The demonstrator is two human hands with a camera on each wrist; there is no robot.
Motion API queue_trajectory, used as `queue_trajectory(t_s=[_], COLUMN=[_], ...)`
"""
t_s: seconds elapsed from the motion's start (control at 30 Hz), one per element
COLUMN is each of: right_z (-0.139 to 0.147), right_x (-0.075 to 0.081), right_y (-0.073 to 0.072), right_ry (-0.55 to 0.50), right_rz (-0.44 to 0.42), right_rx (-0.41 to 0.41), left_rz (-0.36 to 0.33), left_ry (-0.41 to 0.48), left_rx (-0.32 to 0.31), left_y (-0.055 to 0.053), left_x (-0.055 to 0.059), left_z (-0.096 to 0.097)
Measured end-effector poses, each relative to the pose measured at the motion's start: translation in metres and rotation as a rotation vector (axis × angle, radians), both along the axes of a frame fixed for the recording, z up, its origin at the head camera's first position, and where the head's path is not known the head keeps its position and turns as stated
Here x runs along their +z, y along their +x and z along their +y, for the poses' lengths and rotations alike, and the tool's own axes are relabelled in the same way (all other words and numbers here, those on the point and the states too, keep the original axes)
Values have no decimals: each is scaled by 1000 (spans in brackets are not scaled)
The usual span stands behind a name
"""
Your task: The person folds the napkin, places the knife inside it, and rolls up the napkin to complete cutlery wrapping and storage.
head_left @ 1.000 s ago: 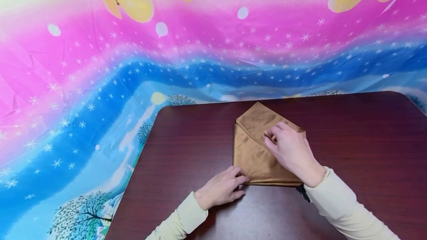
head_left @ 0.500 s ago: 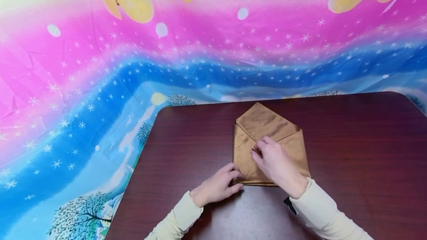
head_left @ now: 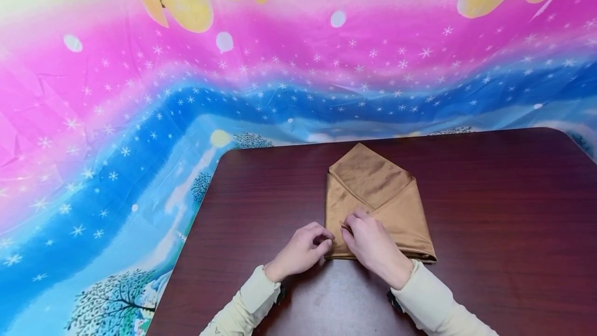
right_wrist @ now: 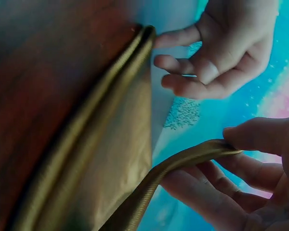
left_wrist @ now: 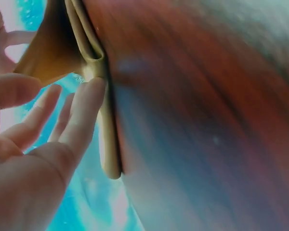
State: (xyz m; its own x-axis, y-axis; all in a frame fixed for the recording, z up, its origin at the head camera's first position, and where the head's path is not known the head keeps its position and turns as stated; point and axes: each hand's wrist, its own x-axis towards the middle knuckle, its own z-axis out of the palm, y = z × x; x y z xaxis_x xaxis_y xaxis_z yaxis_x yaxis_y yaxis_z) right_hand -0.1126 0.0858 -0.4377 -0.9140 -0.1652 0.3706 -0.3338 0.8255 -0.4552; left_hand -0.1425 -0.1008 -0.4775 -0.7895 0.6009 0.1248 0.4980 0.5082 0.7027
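Observation:
A golden-brown satin cloth (head_left: 359, 170) lies folded in an envelope-like shape, its point toward the far side of the table. My right hand (head_left: 375, 242) pinches a loose flap (right_wrist: 183, 159) of it between thumb and fingers, lifted off the layers below near the cloth's middle left. At the near left corner is my left hand (head_left: 298, 248), fingers loosely extended. One of its fingertips presses the folded edge (left_wrist: 111, 154) in the left wrist view. From the right wrist view, the same corner (right_wrist: 147, 36) shows stacked folds.
The cloth lies on a dark red-brown wooden table (head_left: 489, 211) with rounded corners. Behind and to the left hangs a pink and blue printed backdrop (head_left: 280, 66) with snowflakes. Cream sleeves (head_left: 426, 294) cover both forearms.
My right hand has drawn the pinched flap left and toward me across the cloth, uncovering its right side. The left hand has shifted slightly left at the near corner.

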Motion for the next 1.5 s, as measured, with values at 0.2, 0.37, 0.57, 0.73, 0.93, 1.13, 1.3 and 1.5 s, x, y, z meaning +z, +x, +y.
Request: queue_trajectory(t_s=[0.2, 0.37, 0.57, 0.73, 0.93, 1.13, 1.3, 1.5], right_z=[-7, -12, -17, -21, -22, -19, -9, 21], right_x=[-15, -24, -27, -27, -28, -22, -16, -9], right_y=[1, 5, 10, 15, 18, 21, 21, 14], right_ry=[27, 67, 133, 187, 245, 212, 154, 151], right_rz=[24, 25, 29, -28, -37, -92, -126, -145], right_rx=[25, 43, 33, 12, 17, 52, 85, 48], left_rz=[-78, -113, -183, -243, -224, -199, -204, -173], left_ry=[-7, -15, -2, 6, 1, -2, 7, 5], left_rx=[88, 130, 120, 114, 105, 113, 119, 125], left_y=[-3, -3, -3, -2, -3, -4, -2, -1], left_x=[0, 2, 1, 0, -1, -2, -3, -4], left_z=[2, 6, 7, 7, 8, 9, 8, 7])
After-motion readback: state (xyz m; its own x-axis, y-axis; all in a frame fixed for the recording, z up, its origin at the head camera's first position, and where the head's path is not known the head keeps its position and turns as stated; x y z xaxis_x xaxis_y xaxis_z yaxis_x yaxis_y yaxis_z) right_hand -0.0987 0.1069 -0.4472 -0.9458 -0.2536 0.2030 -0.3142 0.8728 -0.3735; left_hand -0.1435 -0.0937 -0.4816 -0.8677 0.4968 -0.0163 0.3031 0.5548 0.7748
